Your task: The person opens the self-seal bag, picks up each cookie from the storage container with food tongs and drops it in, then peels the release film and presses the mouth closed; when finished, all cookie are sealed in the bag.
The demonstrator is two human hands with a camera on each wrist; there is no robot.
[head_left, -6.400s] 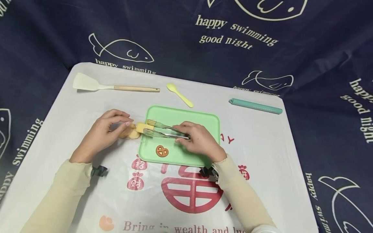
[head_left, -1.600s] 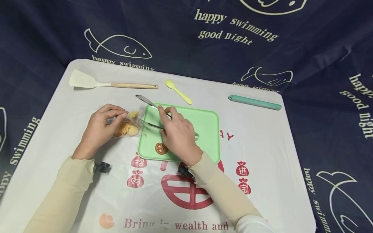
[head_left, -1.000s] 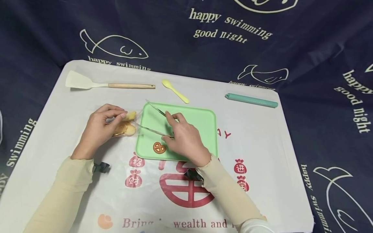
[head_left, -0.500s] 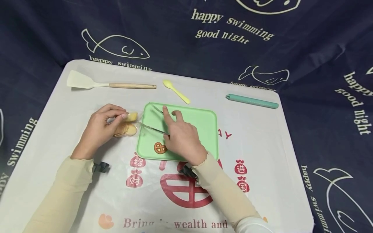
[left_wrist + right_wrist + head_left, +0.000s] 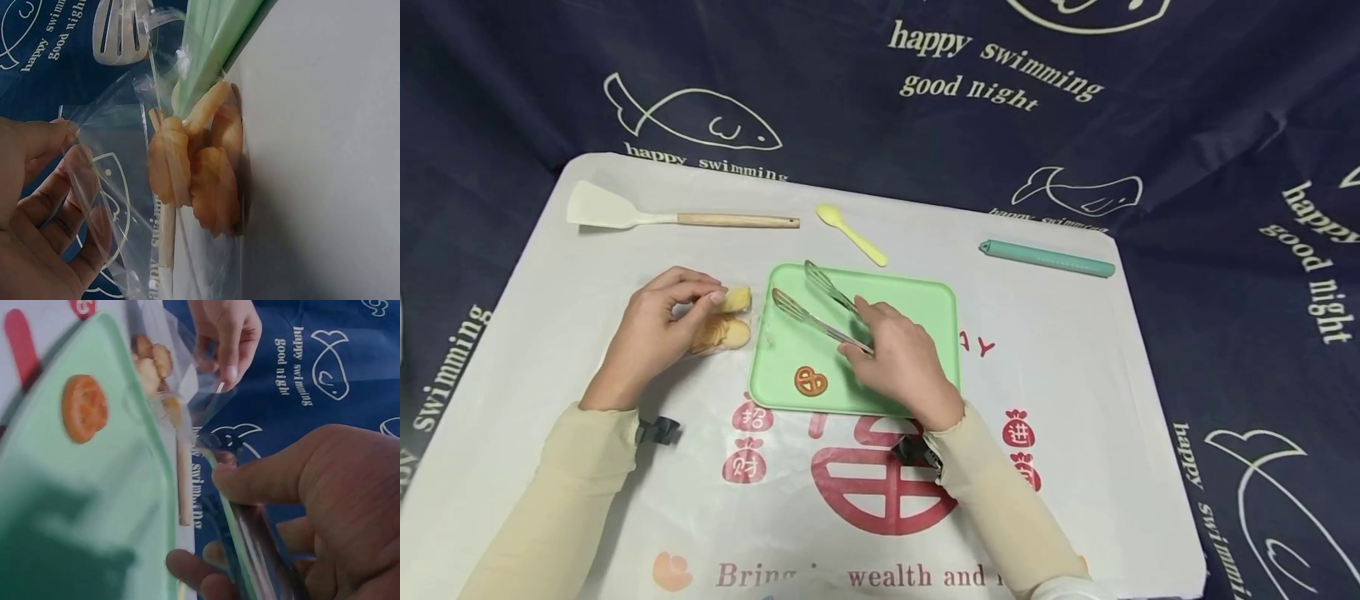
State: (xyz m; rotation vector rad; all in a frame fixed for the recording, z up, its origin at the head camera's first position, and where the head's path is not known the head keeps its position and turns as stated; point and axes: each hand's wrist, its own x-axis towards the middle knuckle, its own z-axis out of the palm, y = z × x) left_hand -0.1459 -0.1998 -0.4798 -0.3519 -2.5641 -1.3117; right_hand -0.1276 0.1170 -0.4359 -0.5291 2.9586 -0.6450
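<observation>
My left hand [image 5: 658,333] pinches the rim of a clear plastic bag [image 5: 128,206] between thumb and finger. Several golden-brown pastry pieces [image 5: 215,190] lie inside it, and a yellow block [image 5: 737,300] shows right by the fingertips in the head view. The bag's mouth faces the left edge of a green tray [image 5: 917,304]. Above that tray, my right hand [image 5: 902,358] grips metal tongs [image 5: 820,322], their two slotted ends spread apart with nothing between them. One small brown pretzel [image 5: 810,382] lies at the tray's front left.
Along the back of the white table lie a cream spatula with a wooden handle [image 5: 737,220], a yellow spoon [image 5: 852,236] and a teal stick [image 5: 1048,258]. A dark blue fish-print cloth [image 5: 850,117] hangs behind the table.
The yellow block, between the tongs in the oldest frame, now sits by my left fingers. My right hand has drawn the tongs back rightward over the tray. The left hand stays put.
</observation>
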